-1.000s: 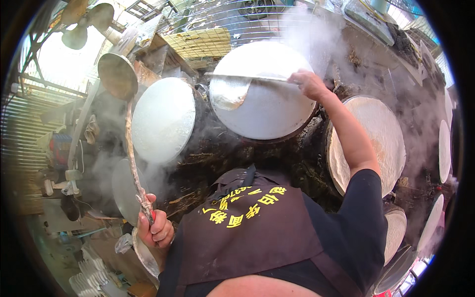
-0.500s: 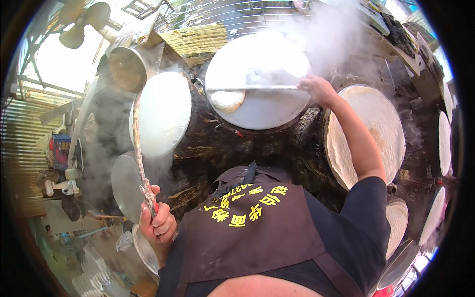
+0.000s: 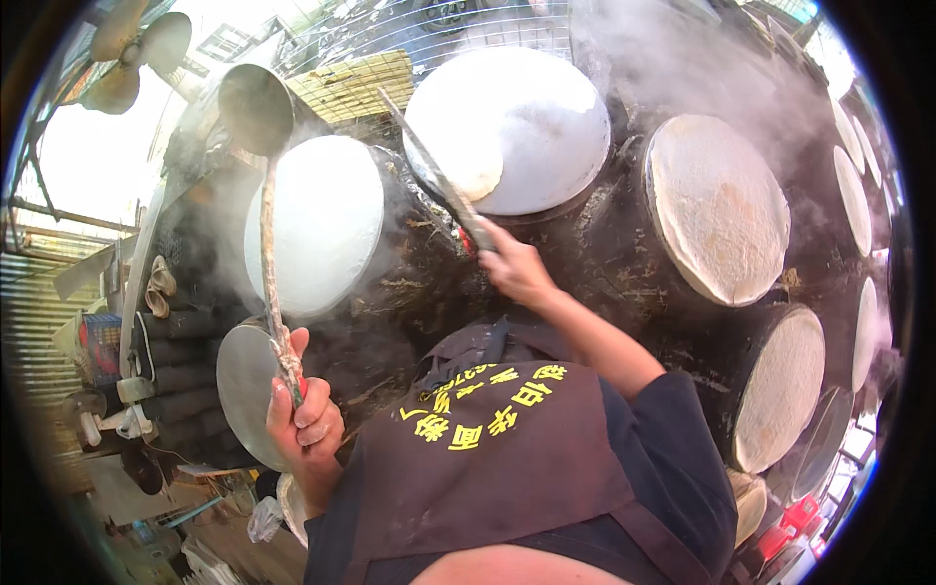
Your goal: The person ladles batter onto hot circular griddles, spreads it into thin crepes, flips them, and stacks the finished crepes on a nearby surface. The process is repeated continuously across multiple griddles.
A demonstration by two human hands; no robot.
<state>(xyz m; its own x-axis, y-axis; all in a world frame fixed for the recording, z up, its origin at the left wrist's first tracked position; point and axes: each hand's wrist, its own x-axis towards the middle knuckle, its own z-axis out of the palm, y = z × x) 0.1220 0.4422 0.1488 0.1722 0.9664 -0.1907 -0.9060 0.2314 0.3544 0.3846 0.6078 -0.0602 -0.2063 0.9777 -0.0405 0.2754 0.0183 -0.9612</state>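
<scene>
My left hand (image 3: 310, 419) is closed round the lower end of a long-handled ladle (image 3: 274, 273), whose deep metal bowl is raised beyond it at the upper left. In my right hand (image 3: 515, 268) is a long thin stick (image 3: 421, 151), slanting up and left across the left rim of a round white-topped vessel (image 3: 561, 132) in front of me. Bright glare hides part of that surface. On its near left part lies a cream-coloured rounded patch (image 3: 483, 180), partly behind the stick.
Another white round top (image 3: 317, 224) stands on the left, with a grey disc (image 3: 252, 390) below it. Pale, rough-textured round tops (image 3: 720, 210) line the right. Steam drifts over the vessels. A fan (image 3: 136, 58) is at the upper left, by a yellow slatted rack (image 3: 356, 86).
My right hand has drawn back toward me and left. The stick has swung from lying level across the far vessel to a slant over its left rim. My left hand still holds the ladle.
</scene>
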